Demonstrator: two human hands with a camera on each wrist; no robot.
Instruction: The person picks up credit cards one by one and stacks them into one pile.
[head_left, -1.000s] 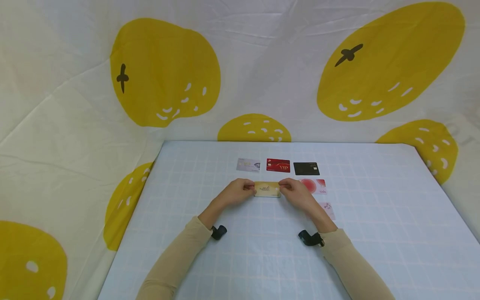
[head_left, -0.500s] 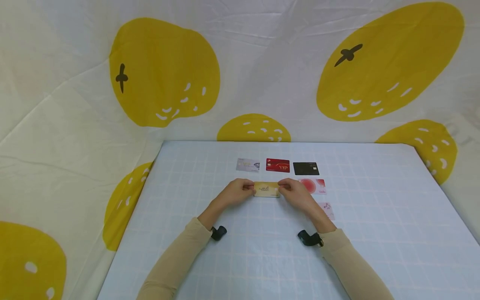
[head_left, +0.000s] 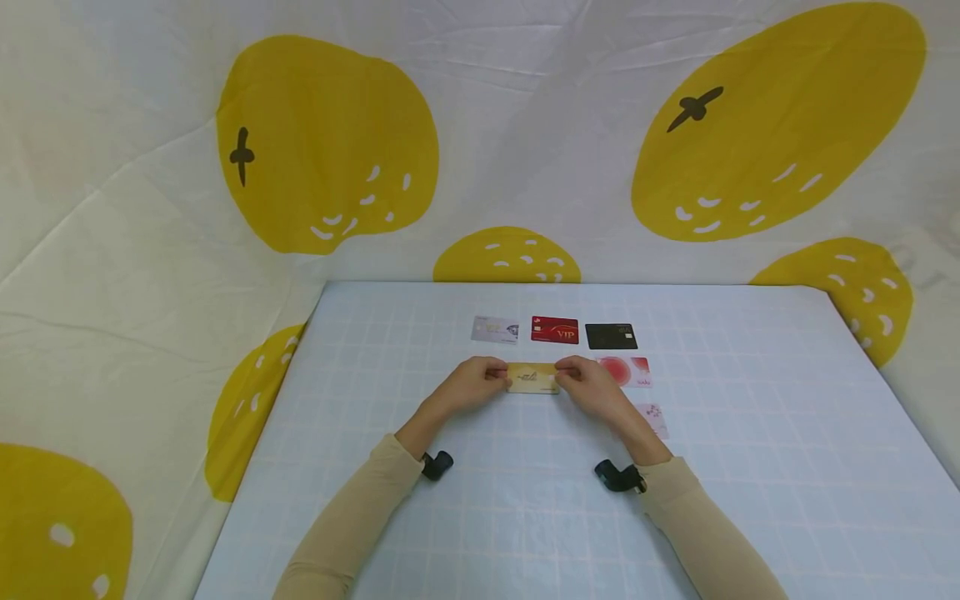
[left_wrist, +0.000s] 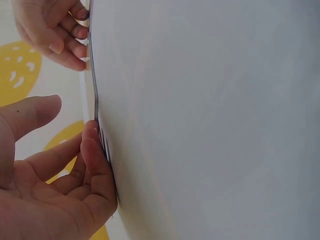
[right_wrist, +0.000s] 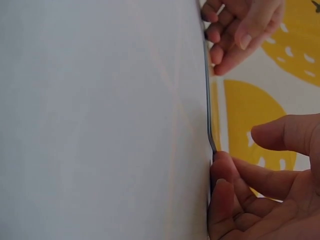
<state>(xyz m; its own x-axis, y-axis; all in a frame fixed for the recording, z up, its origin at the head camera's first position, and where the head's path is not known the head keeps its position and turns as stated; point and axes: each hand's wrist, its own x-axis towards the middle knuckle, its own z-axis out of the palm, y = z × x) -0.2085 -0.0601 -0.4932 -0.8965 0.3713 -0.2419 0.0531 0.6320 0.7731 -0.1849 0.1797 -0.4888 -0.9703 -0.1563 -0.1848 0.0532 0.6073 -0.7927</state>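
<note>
Between the fingers (head_left: 498,366) of the left hand (head_left: 468,387) and those of the right hand (head_left: 594,390) is a gold card (head_left: 532,377), its long sides running from one set to the other. Both sets are curled, the left gripping its left short edge and the right its right short edge. In both wrist views a thumb (left_wrist: 42,111) stands off from it, and its edge shows as thin dark lines low over the tabletop (head_left: 525,525); whether it is one card or a stack, and whether it touches the surface, cannot be told.

Just beyond the left fingertips lies a silver-grey card (head_left: 495,330); beyond the right fingertips, a red card lettered VIP (head_left: 555,330); beyond and to the right of them, a black card (head_left: 611,337). These three form a row. Right of the right fingers, partly covered by that hand, is a pink-and-white card (head_left: 633,372) with a large red circle. Nearer the person than those fingers, a pale pink card (head_left: 655,419) shows from behind the right wrist. Well back from the fingers are a dark wrist camera (head_left: 438,465) on each arm and beige sleeves (head_left: 352,517). Far beyond the fingers hangs a white cloth (head_left: 532,142) printed with yellow fruit.
</note>
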